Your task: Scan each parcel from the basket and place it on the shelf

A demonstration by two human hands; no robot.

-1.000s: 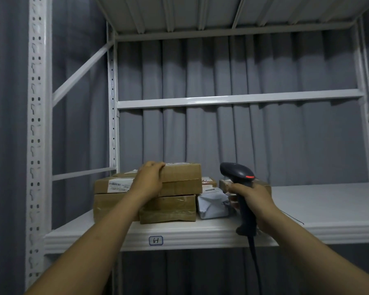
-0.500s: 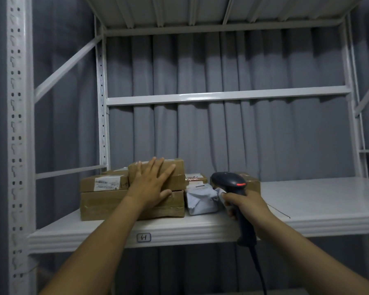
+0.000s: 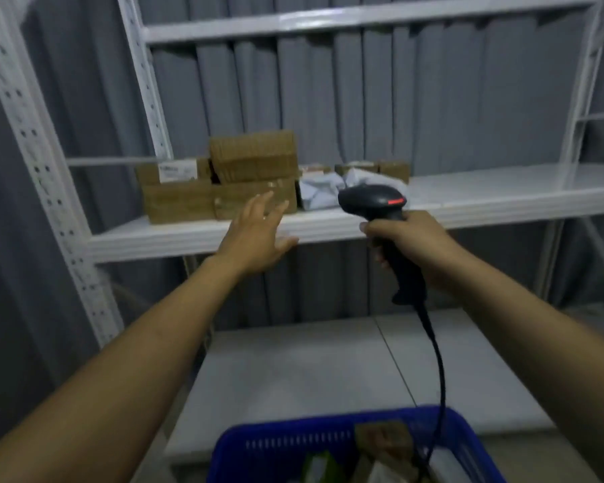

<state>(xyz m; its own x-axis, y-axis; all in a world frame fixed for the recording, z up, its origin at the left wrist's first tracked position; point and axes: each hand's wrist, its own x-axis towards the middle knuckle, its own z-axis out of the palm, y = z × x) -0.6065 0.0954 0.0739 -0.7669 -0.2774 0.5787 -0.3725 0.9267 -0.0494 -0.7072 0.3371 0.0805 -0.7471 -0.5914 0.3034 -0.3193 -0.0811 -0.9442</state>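
Note:
Brown cardboard parcels (image 3: pixel 251 162) are stacked on the left part of the white shelf (image 3: pixel 502 200), with a white bagged parcel (image 3: pixel 319 191) beside them. My left hand (image 3: pixel 258 235) hovers in front of the shelf edge, fingers spread, holding nothing and apart from the boxes. My right hand (image 3: pixel 408 245) grips the handle of a black barcode scanner (image 3: pixel 373 202), whose cable hangs down toward the blue basket (image 3: pixel 258 444) at the bottom. Several parcels lie in the basket, blurred.
White steel uprights (image 3: pixel 32 141) frame the rack, and grey curtains hang behind it. A lower white shelf board (image 3: pixel 311 371) lies below, behind the basket. The right half of the parcel shelf is bare.
My left hand has come off the stacked boxes and pulled back toward me, open. The view has tilted down, bringing the blue basket into sight. The scanner stays gripped in my right hand.

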